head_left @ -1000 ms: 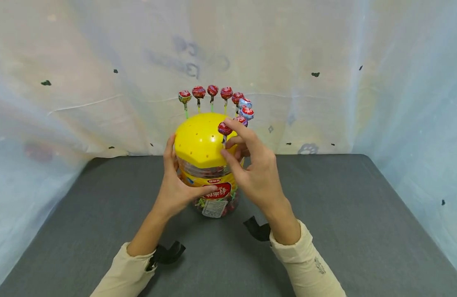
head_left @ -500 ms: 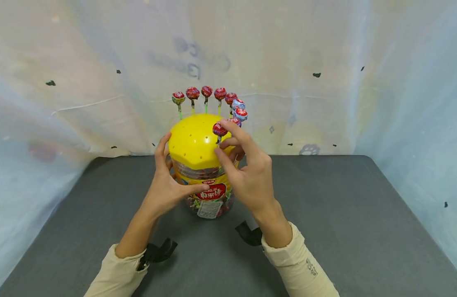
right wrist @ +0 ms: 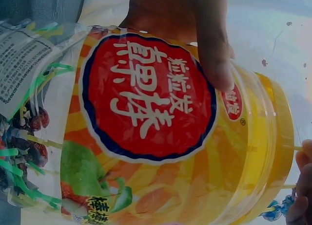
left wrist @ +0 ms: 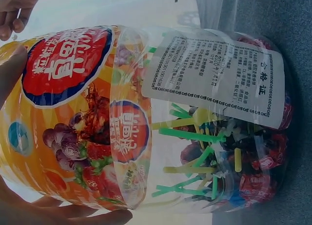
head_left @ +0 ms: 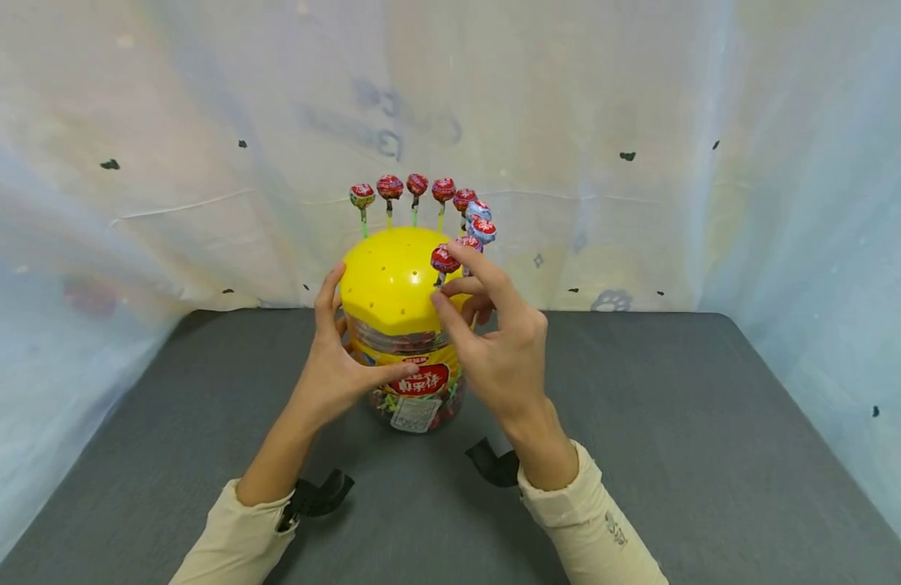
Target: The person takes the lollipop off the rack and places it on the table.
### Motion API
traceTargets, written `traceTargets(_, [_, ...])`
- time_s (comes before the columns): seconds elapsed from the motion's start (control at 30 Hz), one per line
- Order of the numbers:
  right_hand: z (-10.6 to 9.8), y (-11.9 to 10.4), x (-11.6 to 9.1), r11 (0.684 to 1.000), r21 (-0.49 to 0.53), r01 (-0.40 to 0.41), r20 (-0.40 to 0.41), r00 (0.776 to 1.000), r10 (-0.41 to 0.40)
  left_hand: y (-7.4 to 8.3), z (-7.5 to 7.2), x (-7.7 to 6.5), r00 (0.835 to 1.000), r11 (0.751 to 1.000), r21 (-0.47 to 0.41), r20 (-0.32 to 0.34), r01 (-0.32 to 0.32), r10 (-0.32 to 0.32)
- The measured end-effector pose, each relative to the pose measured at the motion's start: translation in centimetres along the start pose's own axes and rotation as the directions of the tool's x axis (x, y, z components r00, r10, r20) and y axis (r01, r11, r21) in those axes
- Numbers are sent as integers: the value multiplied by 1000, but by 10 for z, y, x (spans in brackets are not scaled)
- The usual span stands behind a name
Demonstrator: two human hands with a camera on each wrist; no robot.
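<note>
A clear plastic candy jar (head_left: 450,406) with a yellow domed lid (head_left: 392,276) stands on the dark table. My left hand (head_left: 333,378) grips its left side, thumb across the front label (left wrist: 73,64). At the lid's right front edge, my right hand (head_left: 504,349) pinches a red-wrapped lollipop (head_left: 444,258) low on its stick, with the index finger beside the candy. Several other lollipops (head_left: 417,184) stand upright in an arc along the lid's back and right edge. Small holes dot the lid's front and left. More lollipops (left wrist: 256,186) lie inside the jar.
The grey table (head_left: 677,431) extends to both sides and toward the front. Black straps (head_left: 322,494) hang at both wrists. A pale plastic sheet (head_left: 552,97) with dark spots rises behind the table and along its sides.
The jar, both hands and the pinched lollipop shift left together, then partly back right in the head view. Both grips stay the same, and the lollipop remains at the lid's right front edge.
</note>
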State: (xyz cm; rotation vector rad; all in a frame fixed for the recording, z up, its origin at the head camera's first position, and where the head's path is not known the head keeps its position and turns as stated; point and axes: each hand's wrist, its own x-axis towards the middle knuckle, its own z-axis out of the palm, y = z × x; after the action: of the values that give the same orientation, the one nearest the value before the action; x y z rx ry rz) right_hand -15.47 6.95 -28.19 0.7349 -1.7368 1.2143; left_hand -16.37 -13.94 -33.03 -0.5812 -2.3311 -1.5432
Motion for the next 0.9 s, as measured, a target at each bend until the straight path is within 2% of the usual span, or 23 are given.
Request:
traceTargets(0.2, [0,-2,1,999,33,13,-63,998,-10,1,0,2,1000,1000,0,-5,-8,8])
traceTargets(0.37, [-5,-5,3,997,76,-34,-116,992,43,0,0,0,1000,1000,-6,-6,13,-13])
traceTargets(0.53, [-12,-2,3,996,57,-68,-60,996,71,-1,1,-1,1000,1000,-6,-9,13,-13])
traceTargets(0.9, [-30,-2,-3,997,12,-72,45,996,71,-1,1,1,1000,1000,2,-4,9,-9])
